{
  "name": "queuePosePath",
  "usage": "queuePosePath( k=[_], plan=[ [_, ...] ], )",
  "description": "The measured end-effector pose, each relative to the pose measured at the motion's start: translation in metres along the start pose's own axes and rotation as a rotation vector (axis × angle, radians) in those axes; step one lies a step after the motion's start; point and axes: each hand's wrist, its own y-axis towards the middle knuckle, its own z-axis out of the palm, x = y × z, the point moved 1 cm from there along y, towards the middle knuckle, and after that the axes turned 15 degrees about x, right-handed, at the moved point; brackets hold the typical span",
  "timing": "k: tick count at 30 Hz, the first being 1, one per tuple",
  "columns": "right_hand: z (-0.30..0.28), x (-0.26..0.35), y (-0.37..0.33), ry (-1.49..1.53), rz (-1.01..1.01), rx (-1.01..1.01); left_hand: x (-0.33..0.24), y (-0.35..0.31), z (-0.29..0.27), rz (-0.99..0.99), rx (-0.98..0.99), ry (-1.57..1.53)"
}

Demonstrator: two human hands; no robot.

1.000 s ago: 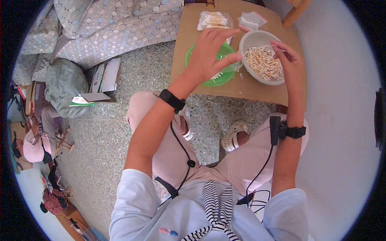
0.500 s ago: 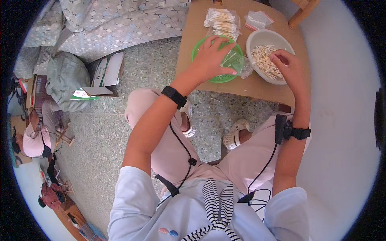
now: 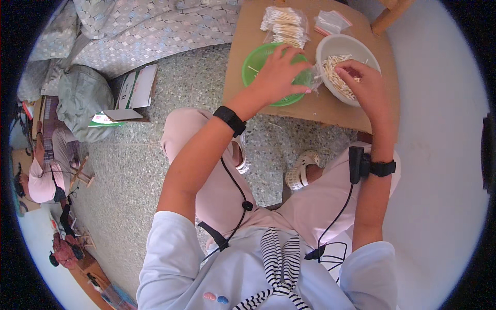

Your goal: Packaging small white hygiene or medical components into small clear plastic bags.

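My left hand (image 3: pixel 279 77) hovers over a green plastic basket (image 3: pixel 252 56), fingers spread and slightly curved. A crumpled clear plastic bag (image 3: pixel 316 80) lies near its fingertips, between the basket and a white bowl (image 3: pixel 371 51); I cannot tell whether they touch it. Inside the bowl is a heap of loose cotton swabs (image 3: pixel 333 64). Above that heap my right hand (image 3: pixel 364 85) has thumb and forefinger pinched together at the swabs. Whatever is between those fingertips is too small to make out. One swab shows at the basket's left inner side.
Bagged cotton swabs (image 3: pixel 287 26) and flat clear bags (image 3: pixel 331 23) lie on the far part of the cardboard-topped table (image 3: pixel 237 77). A wooden leg (image 3: pixel 385 20) stands at the far right, near the wall. On the left are an opened carton (image 3: pixel 137 88) and a grey-green sack (image 3: pixel 85 98); other people sit beyond.
My left hand has shifted right toward the bowl. My right hand has moved slightly left over the swabs. The swab at the basket's left side now shows.
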Motion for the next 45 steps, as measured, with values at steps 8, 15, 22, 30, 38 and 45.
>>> queuePosePath(
  k=[8,15,22,30,38,45],
  plan=[
    [0.01,-0.009,0.005,0.128,-0.088,0.027,-0.005,0.001,-0.006,0.01,-0.044,-0.092],
    [0.009,-0.008,0.008,0.081,-0.067,-0.045,-0.011,0.004,-0.015,0.045,-0.091,-0.126],
    [0.028,0.005,0.013,0.258,-0.085,0.011,-0.012,0.004,-0.019,0.064,-0.183,-0.108],
    [0.028,0.003,0.015,0.176,-0.123,-0.032,-0.011,0.005,-0.025,0.07,-0.312,-0.05],
    [0.037,0.001,0.015,0.282,-0.191,0.097,-0.01,0.004,-0.027,0.028,-0.265,-0.213],
    [0.027,0.016,0.017,0.186,-0.136,0.028,0.001,0.005,-0.02,0.005,-0.272,-0.5]
  ],
)
